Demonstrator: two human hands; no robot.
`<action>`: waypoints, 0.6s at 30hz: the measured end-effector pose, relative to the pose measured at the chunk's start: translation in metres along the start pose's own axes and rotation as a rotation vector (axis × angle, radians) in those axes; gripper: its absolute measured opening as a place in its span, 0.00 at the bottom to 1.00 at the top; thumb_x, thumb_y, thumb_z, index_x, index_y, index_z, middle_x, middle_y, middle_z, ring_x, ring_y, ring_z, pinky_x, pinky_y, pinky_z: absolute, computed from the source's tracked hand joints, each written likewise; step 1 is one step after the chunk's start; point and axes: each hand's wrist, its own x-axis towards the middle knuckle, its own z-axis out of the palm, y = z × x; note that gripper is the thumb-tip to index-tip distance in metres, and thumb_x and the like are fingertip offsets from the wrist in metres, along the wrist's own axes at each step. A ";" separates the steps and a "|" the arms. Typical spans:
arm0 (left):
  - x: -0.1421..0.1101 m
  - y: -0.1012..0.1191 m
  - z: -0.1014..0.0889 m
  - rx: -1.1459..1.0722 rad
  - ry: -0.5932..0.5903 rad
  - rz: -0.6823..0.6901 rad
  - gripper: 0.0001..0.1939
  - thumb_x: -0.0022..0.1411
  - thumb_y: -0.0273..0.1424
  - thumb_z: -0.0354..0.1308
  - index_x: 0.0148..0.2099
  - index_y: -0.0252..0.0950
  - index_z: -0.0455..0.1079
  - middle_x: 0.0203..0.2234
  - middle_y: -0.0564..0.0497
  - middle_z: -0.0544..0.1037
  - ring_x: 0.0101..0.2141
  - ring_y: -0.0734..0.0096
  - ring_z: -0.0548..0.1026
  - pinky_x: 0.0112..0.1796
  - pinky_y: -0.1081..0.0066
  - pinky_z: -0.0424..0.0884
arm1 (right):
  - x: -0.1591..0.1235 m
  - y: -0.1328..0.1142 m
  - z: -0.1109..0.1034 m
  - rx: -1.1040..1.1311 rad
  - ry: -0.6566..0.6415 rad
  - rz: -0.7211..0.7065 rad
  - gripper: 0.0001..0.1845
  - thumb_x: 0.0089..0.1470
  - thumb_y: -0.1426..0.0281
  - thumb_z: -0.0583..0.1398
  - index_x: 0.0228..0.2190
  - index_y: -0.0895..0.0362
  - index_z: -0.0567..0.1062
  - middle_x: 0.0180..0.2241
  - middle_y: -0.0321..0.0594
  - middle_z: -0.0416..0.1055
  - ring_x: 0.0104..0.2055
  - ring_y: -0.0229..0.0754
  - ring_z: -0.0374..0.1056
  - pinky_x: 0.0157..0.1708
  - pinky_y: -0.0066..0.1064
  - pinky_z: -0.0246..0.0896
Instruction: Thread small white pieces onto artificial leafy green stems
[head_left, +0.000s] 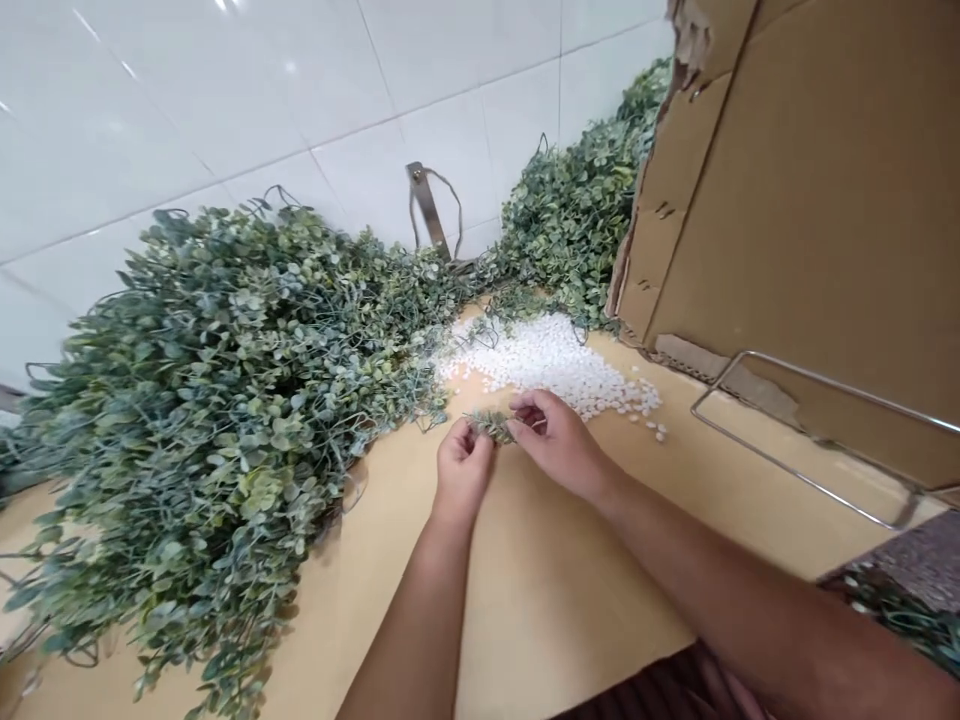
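Above the tan tabletop [540,590], both of my hands meet on a small artificial green sprig [493,424]. My left hand [462,468] is closed in a fist around the sprig's near end. My right hand [555,440] pinches its other end with curled fingers. Just beyond my hands lies a heap of small white pellets [551,362]. A big pile of artificial leafy greenery [217,400] covers the left side of the table, reaching close to my left hand.
More greenery [577,210] is stacked in the far corner against the white tiled wall [247,90]. A large cardboard box [810,200] stands at the right with a bent metal wire frame [810,430] in front of it. A metal bracket [429,208] leans on the wall.
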 end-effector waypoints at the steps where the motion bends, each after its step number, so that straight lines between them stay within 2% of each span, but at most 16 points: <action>1: 0.000 0.001 0.000 -0.003 -0.003 -0.020 0.08 0.45 0.33 0.57 0.24 0.35 0.62 0.18 0.56 0.67 0.23 0.77 0.64 0.28 0.75 0.63 | -0.001 0.000 -0.002 -0.005 -0.009 0.010 0.07 0.45 0.71 0.57 0.31 0.56 0.68 0.31 0.39 0.65 0.32 0.39 0.63 0.34 0.33 0.61; 4: 0.000 0.004 -0.003 -0.003 -0.007 -0.088 0.10 0.47 0.36 0.60 0.25 0.35 0.64 0.19 0.55 0.68 0.23 0.76 0.66 0.28 0.74 0.64 | -0.007 -0.002 -0.008 -0.057 -0.065 0.031 0.05 0.47 0.72 0.56 0.31 0.56 0.68 0.31 0.40 0.65 0.33 0.40 0.63 0.35 0.34 0.60; 8: 0.000 0.006 -0.005 0.022 -0.004 -0.123 0.12 0.46 0.38 0.62 0.27 0.35 0.67 0.20 0.54 0.70 0.24 0.75 0.67 0.29 0.74 0.65 | -0.016 -0.006 -0.010 -0.156 -0.229 0.038 0.05 0.48 0.72 0.55 0.31 0.57 0.67 0.29 0.40 0.65 0.31 0.41 0.62 0.33 0.33 0.60; 11: -0.001 0.007 -0.005 0.008 0.002 -0.163 0.14 0.47 0.40 0.62 0.28 0.35 0.68 0.20 0.54 0.71 0.24 0.74 0.67 0.27 0.74 0.66 | -0.017 -0.008 -0.010 -0.209 -0.349 -0.016 0.02 0.50 0.72 0.54 0.28 0.57 0.66 0.27 0.40 0.64 0.30 0.41 0.61 0.29 0.31 0.58; 14: -0.001 0.008 -0.007 -0.027 -0.009 -0.224 0.14 0.49 0.42 0.61 0.30 0.35 0.68 0.20 0.53 0.72 0.24 0.73 0.69 0.27 0.74 0.67 | -0.011 -0.009 -0.008 -0.159 -0.477 -0.114 0.05 0.53 0.72 0.53 0.26 0.57 0.65 0.27 0.39 0.62 0.29 0.40 0.60 0.28 0.30 0.57; 18: 0.000 0.008 -0.012 -0.061 -0.007 -0.250 0.14 0.51 0.42 0.60 0.30 0.36 0.69 0.20 0.52 0.72 0.24 0.73 0.70 0.28 0.73 0.68 | -0.005 -0.010 -0.004 -0.016 -0.499 -0.082 0.06 0.56 0.73 0.51 0.29 0.55 0.65 0.26 0.37 0.62 0.30 0.39 0.62 0.31 0.29 0.60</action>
